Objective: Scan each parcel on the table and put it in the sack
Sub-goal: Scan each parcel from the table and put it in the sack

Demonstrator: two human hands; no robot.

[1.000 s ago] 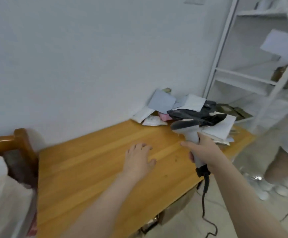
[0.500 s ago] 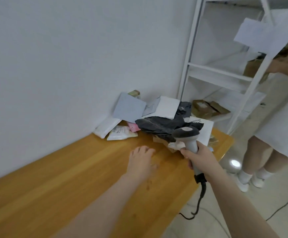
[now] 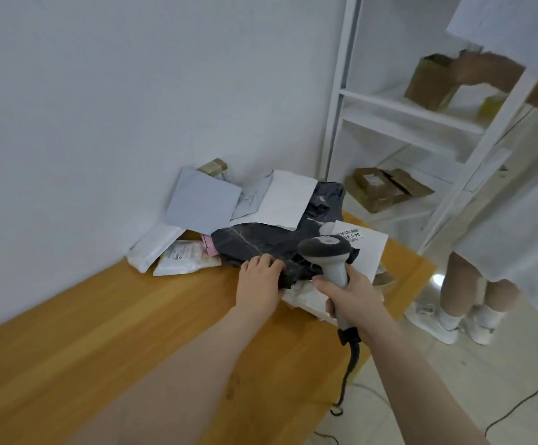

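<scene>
Head view: touches black parcel (image 3: pixel 261 240) near edge with left hand (image 3: pixel 259 281), pinch unclear. Grips scanner (image 3: pixel 327 252) in right hand (image 3: pixel 348 293), just right of parcel.

lt: soft, even, cool | shdws: faint | glare: spot on floor (image 3: pixel 438 279) | edges: wide-angle bend | blur: slight

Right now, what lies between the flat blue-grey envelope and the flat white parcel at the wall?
A crumpled pale grey plastic mailer bag, partly covered by both; the head view shows it.

White wall (image 3: pixel 100 107), shelving (image 3: pixel 406 110) (white too)
</scene>
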